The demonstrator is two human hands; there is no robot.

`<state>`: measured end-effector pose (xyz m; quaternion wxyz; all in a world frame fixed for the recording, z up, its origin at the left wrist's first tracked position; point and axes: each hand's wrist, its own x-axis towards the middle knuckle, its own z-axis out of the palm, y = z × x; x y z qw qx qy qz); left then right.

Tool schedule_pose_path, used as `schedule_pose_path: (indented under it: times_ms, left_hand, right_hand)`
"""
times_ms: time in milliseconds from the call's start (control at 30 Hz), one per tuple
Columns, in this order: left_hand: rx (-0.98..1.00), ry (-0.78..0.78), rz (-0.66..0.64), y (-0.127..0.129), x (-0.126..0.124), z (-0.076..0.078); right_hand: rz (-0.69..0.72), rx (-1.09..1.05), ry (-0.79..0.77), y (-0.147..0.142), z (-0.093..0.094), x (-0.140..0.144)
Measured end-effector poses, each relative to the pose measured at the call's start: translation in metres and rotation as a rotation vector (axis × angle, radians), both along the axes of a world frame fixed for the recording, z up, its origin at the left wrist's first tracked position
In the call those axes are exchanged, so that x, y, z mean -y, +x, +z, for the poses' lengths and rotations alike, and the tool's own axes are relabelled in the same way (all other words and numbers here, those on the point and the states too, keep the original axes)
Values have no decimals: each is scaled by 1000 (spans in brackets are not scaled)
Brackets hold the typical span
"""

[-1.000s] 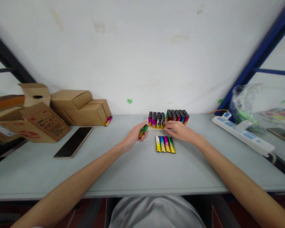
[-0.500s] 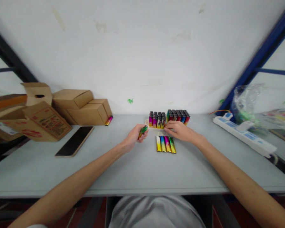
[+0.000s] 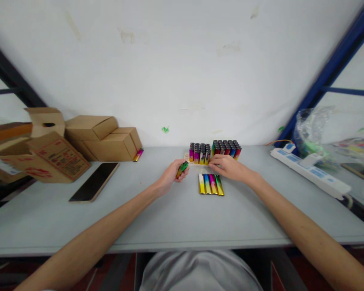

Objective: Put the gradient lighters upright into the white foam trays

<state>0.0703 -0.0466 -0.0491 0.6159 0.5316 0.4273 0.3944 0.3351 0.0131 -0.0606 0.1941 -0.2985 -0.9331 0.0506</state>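
My left hand [image 3: 172,173] is closed around a green and gold lighter [image 3: 182,170], held above the table. Its black top points up and to the right. My right hand [image 3: 226,165] reaches to the front right corner of a block of upright lighters [image 3: 199,154] standing in a pale tray [image 3: 186,156]. The fingers there are bent together, and whatever lies between the tips is hidden. Behind that hand stands a second block of upright lighters [image 3: 227,148], partly covered. Several shiny lighters [image 3: 210,184] lie side by side on the table in front of my hands.
At the left a phone [image 3: 94,182] lies near an open carton [image 3: 51,155] and stacked cardboard boxes [image 3: 109,141]. One pink and gold lighter [image 3: 138,154] rests by the boxes. At the right are a white power strip [image 3: 311,171] and a clear plastic bag [image 3: 312,133].
The view has shifted very slightly. Both hands stay almost in the same place, the left still gripping its lighter.
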Motion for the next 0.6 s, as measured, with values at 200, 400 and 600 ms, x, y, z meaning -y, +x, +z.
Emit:
schedule_pose_path:
  times_ms: [200,400,600]
  left_hand:
    - [8,-11,23,-3,0,1]
    - [-22,-36,30,-1,2,2]
    - [1,-47,45,-1,1,1]
  right_hand:
    - [12,-19,-3,0,0,0]
    - [8,8,11,0,-1,-1]
    - [0,13,2,-1,1,0]
